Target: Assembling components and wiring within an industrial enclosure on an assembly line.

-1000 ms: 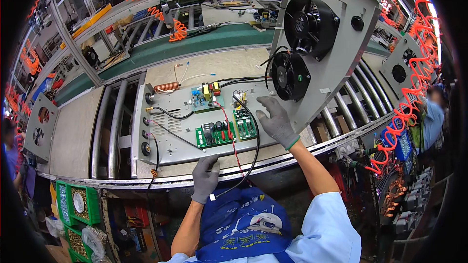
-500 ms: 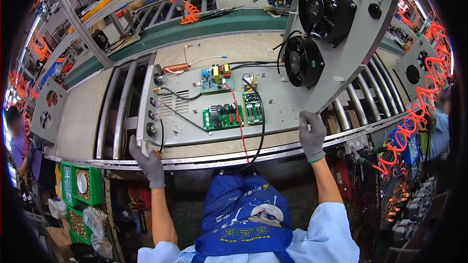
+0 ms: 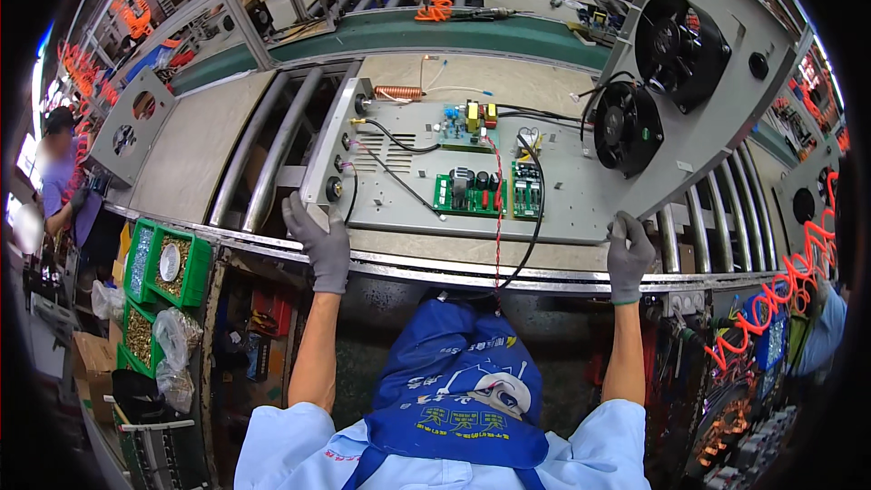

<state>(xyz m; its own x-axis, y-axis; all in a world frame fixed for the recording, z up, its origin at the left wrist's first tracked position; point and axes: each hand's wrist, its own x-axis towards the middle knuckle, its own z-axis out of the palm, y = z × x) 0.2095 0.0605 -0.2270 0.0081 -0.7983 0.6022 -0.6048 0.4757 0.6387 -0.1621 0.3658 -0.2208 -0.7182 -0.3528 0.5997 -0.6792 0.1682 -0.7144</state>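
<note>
A: Where are the fingers?
B: Left hand (image 3: 322, 245): thumb and fingers apart around the grey metal chassis (image 3: 572, 204)'s near-left corner. Right hand (image 3: 629, 261): bent fingers close together, near-right corner. Can't tell if either's clamped. Chassis sits on a pale board (image 3: 408, 242).
A: Progress?
B: Green circuit board (image 3: 467, 195) and black fans (image 3: 628, 130) look fitted; twisted red wire (image 3: 498, 227) dangles out front, so wiring's probably unfinished.

Between rollers (image 3: 284, 147) left and right — a chassis (image 3: 572, 177), with circuit boards (image 3: 467, 195) on it, a coil (image 3: 397, 93) at the back left, and a fan panel (image 3: 699, 136) standing at the right end; lower, front left — bins (image 3: 194, 285) (two side by side).
</note>
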